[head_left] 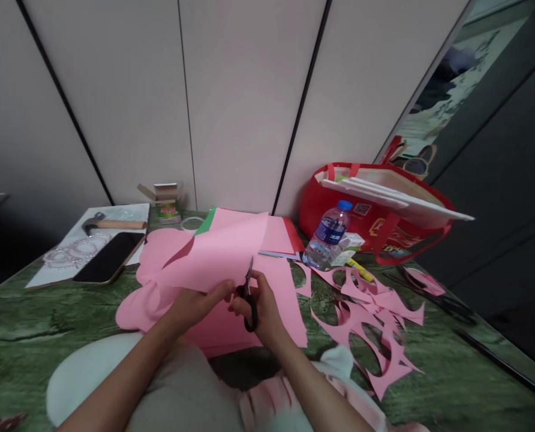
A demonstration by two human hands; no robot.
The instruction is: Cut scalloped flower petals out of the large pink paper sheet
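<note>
My left hand (207, 303) grips the lower edge of a raised sheet of pink paper (231, 243), thumb on top. Black-handled scissors (250, 306) sit in my right hand (265, 309), fingers round the handles. Their blades point up at the right edge of the raised sheet; whether they are apart I cannot tell. Below lies a stack of pink paper (280, 294). Left of it, partly under the raised sheet, are pink cut-outs with rounded edges (135, 309). Pink paper scraps (361, 330) with round holes are spread to the right of my right hand.
A water bottle (328, 234) stands before a red bag (312, 198) holding white boards. At left lie a phone (110, 258), a hammer (119, 224) and clear beaded strands (76, 252), near an open small box (168, 210). A plush toy (186, 390) is in front of me.
</note>
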